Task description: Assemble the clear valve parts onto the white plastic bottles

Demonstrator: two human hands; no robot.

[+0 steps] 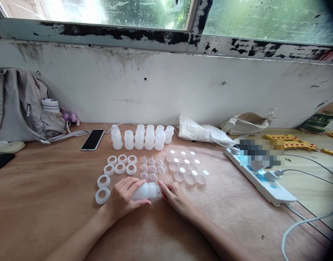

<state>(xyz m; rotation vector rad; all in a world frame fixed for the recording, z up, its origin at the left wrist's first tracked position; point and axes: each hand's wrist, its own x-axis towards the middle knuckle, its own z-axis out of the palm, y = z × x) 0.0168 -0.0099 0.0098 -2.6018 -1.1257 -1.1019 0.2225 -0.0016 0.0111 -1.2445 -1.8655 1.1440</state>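
My left hand (124,195) is wrapped round a frosted white baby bottle (141,192), which lies on its side just above the table, mouth end to the right. At that end, the fingers of my right hand (173,194) pinch a small clear nipple (158,190). Left of the hands lie several white screw rings (102,195). Beyond them are rows of clear nipples (152,169). Several clear round covers with white dots (190,178) lie to the right. Open frosted bottles (149,139) stand at the back, and a bottle with a clear cover (116,137) is leftmost.
A phone (93,140) and a grey backpack (19,105) are at the left. White plastic packaging (200,130) lies near the wall. A white power strip (259,176) with cables runs along the right, near a beige bag (248,122) and yellow pieces (290,142).
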